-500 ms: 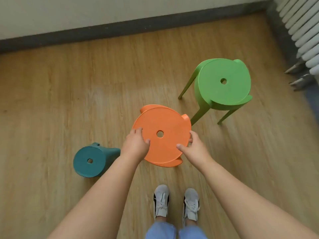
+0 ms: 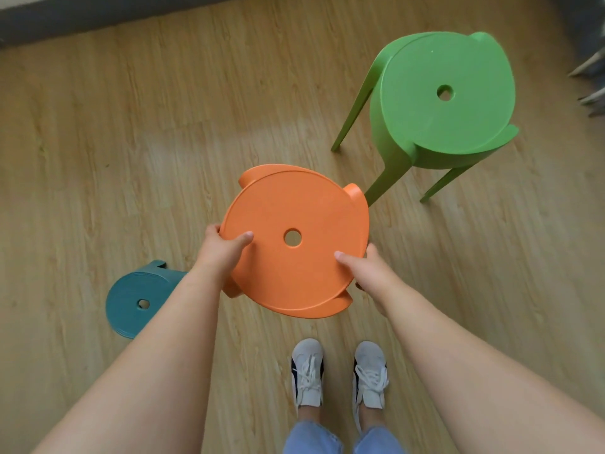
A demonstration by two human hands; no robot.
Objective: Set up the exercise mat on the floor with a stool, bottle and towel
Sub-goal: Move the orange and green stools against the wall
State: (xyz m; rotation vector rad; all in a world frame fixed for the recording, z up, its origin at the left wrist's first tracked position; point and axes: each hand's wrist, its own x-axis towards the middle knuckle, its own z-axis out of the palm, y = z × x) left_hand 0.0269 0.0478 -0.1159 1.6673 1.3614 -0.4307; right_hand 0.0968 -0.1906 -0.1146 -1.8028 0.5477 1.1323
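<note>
An orange plastic stool (image 2: 294,204) with a round seat and a centre hole is in front of me, above the wooden floor. My left hand (image 2: 222,253) grips its left rim, thumb on top of the seat. My right hand (image 2: 366,273) grips the right rim the same way, fingers curled under the edge. The stool's legs are hidden beneath the seat. No mat, bottle or towel is in view.
A taller green stool (image 2: 438,103) stands at the right back. A low teal stool (image 2: 137,299) sits on the floor (image 2: 131,142) to the left, partly behind my left forearm. My feet in white shoes (image 2: 340,371) are just below. A dark skirting board (image 2: 98,18) runs along the far wall.
The orange stool has come up closer to me, looming larger in view. Both hands hold the rim as before, and my view has tilted down and nearer the stools.
</note>
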